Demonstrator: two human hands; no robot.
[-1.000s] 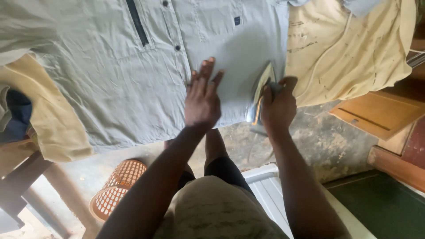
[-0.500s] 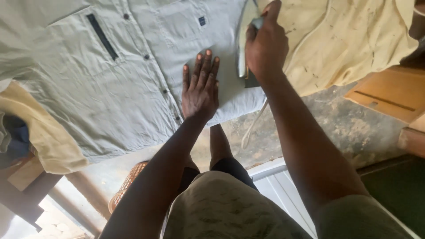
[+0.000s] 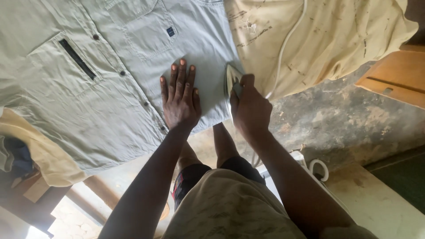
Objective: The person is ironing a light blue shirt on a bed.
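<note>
A pale grey-green shirt with dark buttons and two chest pockets lies spread flat on a cloth-covered ironing surface. My left hand presses flat on the shirt near its lower edge, fingers together. My right hand grips the handle of a clothes iron, which stands on its edge at the shirt's right side, next to the yellow cloth. A white cord runs from the iron up across that cloth.
A stained yellow cloth covers the surface and hangs off at right and left. Below are a rough concrete floor, a wooden piece at right, my knees and shorts, and wooden table legs at lower left.
My right hand has pulled the iron back toward me from the far edge of the shirt to its near right edge. My left hand stays flat on the fabric.
</note>
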